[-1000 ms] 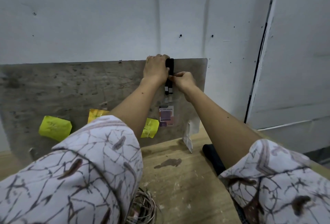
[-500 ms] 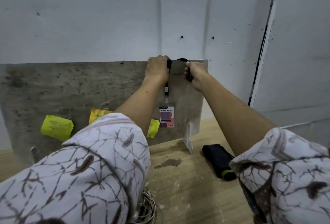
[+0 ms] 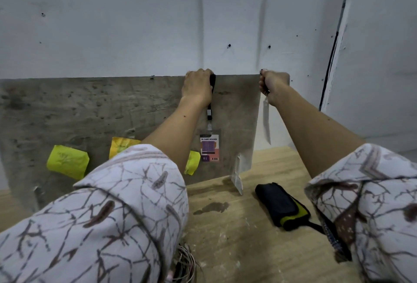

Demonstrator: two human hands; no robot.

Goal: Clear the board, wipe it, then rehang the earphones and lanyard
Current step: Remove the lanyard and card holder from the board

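Note:
A grey board point(image 3: 101, 111) leans upright against the white wall on a wooden table. My left hand point(image 3: 198, 87) presses the black lanyard point(image 3: 209, 111) strap against the board's top edge. The ID card holder point(image 3: 209, 148) hangs below it on the board face. My right hand point(image 3: 274, 85) grips the board's top right corner, closed on what looks like the other part of the black strap. A coil of thin earphone wire point(image 3: 186, 264) lies on the table, partly hidden by my left sleeve.
Three yellow sticky notes point(image 3: 67, 162) stick low on the board. A black and yellow pouch point(image 3: 283, 206) lies on the wooden table point(image 3: 237, 237) at the right. A clear plastic foot point(image 3: 237, 176) props the board. A door frame point(image 3: 334, 46) stands at the right.
My right hand left the strap beside my left hand and moved right along the top edge to the board's right corner. My left hand stayed in place.

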